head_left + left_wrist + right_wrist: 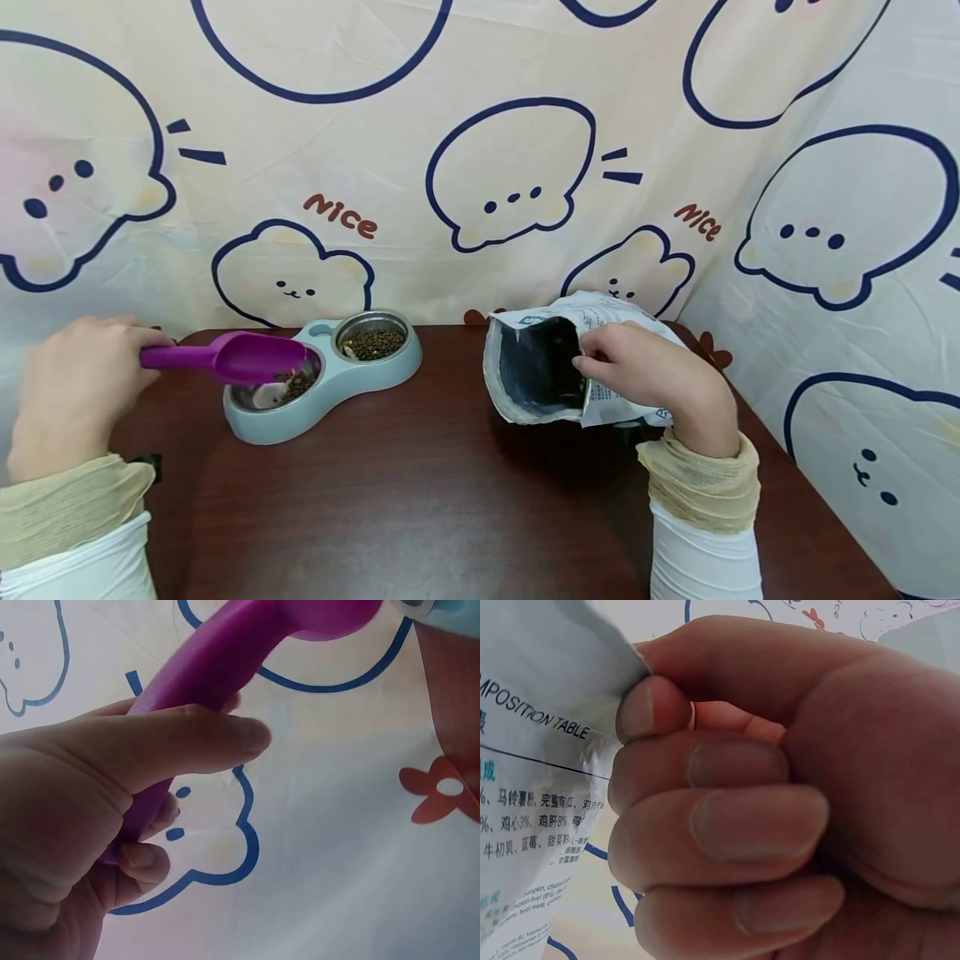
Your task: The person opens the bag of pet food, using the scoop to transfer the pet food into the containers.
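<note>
In the head view my left hand (86, 387) grips the handle of a purple scoop (258, 357). The scoop is tilted over the nearer metal bowl (242, 398) of a light blue double pet feeder (337, 379), and brown kibble (298, 383) shows just below its edge. Brown kibble (375, 343) also lies in the farther bowl. The left wrist view shows my thumb and fingers wrapped round the scoop handle (195, 671). On the right, my right hand (637, 367) pinches the rim of an open white food bag (615, 308) with a dark inside; in the right wrist view the fingers are curled beside the printed bag (540, 750).
A dark brown table (420, 500) carries the feeder at the left and the bag at the right. Behind and to the right hangs a pale curtain (510, 275) with cartoon drawings, close to the table's edges.
</note>
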`<state>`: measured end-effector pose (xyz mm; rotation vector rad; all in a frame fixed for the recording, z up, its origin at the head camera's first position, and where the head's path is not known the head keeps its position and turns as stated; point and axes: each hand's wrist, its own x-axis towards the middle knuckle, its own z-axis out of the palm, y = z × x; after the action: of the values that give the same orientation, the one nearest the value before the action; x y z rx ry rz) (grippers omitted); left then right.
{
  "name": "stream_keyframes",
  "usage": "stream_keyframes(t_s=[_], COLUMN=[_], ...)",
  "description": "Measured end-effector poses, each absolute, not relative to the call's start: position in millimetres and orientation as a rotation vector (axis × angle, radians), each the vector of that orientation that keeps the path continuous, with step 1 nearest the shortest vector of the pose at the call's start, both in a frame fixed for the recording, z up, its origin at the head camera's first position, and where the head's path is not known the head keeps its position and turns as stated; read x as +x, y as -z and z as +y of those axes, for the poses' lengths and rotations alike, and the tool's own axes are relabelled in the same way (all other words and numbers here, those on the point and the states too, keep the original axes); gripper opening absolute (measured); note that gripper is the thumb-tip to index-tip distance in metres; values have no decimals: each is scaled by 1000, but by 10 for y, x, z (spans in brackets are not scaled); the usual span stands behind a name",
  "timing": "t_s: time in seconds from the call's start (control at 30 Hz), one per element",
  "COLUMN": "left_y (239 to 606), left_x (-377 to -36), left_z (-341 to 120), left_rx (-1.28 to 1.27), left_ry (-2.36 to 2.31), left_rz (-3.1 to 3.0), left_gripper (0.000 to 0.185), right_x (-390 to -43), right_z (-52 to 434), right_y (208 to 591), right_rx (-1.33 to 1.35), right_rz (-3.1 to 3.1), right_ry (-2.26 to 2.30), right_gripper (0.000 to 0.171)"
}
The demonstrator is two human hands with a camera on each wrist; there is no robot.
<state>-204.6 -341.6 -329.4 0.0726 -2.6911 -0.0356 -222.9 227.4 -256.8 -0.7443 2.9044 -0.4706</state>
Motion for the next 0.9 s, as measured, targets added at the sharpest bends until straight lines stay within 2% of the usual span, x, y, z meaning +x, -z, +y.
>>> stream_keyframes(t_s=[0.43,0.67,0.9], left_y=[3300,3266,3280], left_x=[-1986,-1983,-1973], left_z=[-3486,-3389,-3398], left_rx=[160,60,83], left_ry=[46,-18,5], left_rz=[-2685,-2605,-2640], left_gripper=[31,43,42], right_x=[-2219,-2216,-2222], right_z=[2276,2279,2270], right_y=[2568,2568,2566], right_rx=[-736,-732,-733], right_rz=[2903,2903,2902], right_ry=[476,478,472], right_gripper=[18,18,18])
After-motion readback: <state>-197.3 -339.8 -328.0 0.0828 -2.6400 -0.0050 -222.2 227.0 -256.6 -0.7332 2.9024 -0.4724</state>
